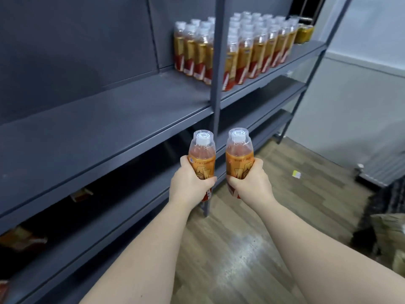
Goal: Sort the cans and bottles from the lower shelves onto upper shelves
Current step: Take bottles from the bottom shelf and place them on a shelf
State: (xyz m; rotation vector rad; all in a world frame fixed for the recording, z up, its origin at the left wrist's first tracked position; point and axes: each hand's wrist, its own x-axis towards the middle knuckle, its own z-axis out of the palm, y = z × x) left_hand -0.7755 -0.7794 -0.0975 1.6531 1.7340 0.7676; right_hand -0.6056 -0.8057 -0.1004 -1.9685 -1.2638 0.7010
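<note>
My left hand grips an orange-labelled bottle with a clear cap, held upright in front of the grey shelving. My right hand grips a second bottle of the same kind beside it. Both bottles sit just below the front edge of the upper shelf. Further right on that shelf stand several rows of matching bottles, with gold cans at the far end.
A grey upright post rises just behind the two held bottles. Lower shelves hold a few dim orange packs. The wooden floor runs to the right, with a small yellow scrap and dark clutter at the right edge.
</note>
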